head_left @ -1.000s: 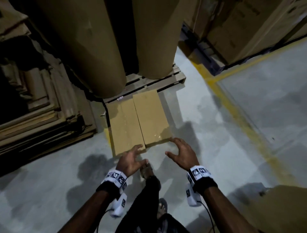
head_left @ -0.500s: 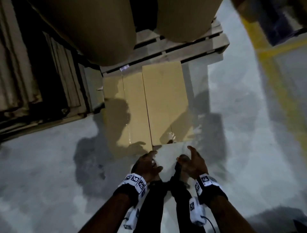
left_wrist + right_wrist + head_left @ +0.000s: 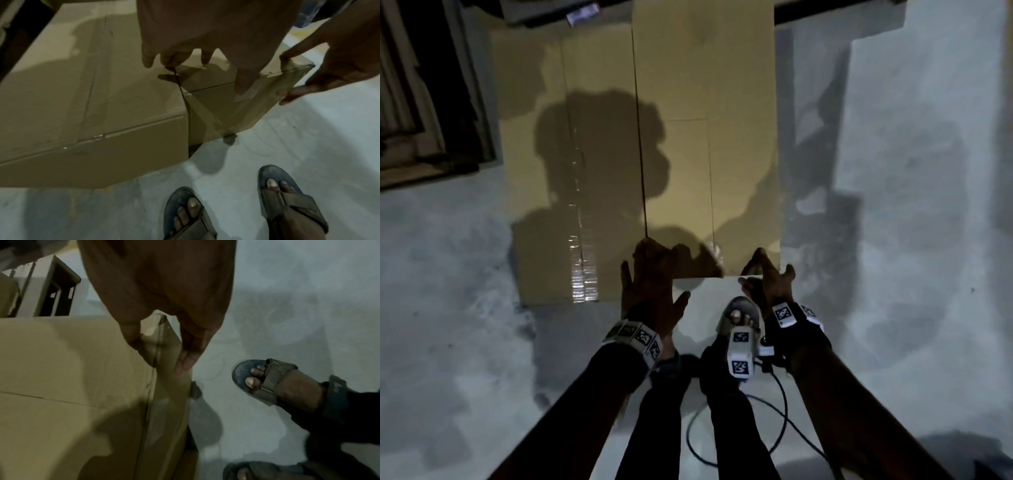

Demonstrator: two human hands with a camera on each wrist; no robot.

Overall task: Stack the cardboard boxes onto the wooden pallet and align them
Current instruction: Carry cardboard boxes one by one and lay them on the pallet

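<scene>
Two cardboard boxes are seen lying side by side on the concrete floor, filling the upper centre of the head view. The right-hand box reaches higher in the frame than the left-hand box; their long sides touch along a dark seam. Clear tape is noted along the left-hand box's top. At the top edge of the head view a pale strip of the wooden pallet is visible beyond the boxes; little of it can be made out.

The left hand is placed at the near left corner of the right-hand box, just by the seam. In the left wrist view its fingers are spread and laid over the top edge, with the thumb down the near face. A closed grip is not evident.

The right hand is set at the near right corner of the same box. In the right wrist view the corner is pinched between a finger on the top surface and the thumb on the side face.

Both feet, in dark sandals, are seen on the floor at the lower centre, just short of the boxes. A black cable is recorded trailing from the right wrist.
</scene>
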